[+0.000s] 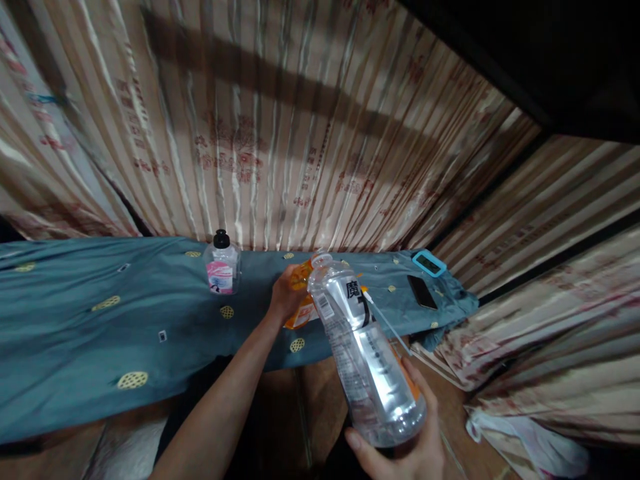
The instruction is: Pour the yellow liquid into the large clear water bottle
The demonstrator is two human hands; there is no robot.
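Tilted across the middle, a large clear plastic bottle (365, 353) with a silver label and dark characters rests in my right hand (407, 437), whose fingers and thumb hold it near its base. Its uncapped-looking neck points up and left. My left hand (287, 293) closes around an orange see-through container (301, 275) right beside that neck. The exact kind of the orange container is partly hidden by the fingers and the bottle. Just below it, an orange and white packet (303, 315) lies on the cloth, partly behind the large bottle.
A small clear bottle (223, 270) with a black cap and pink label stands on the blue-green patterned cloth (75, 320). To the right lie a dark phone (423, 292) and a light-blue framed device (429, 263). A white cable (390, 323) runs behind the bottle. Striped curtains (280, 167) hang behind.
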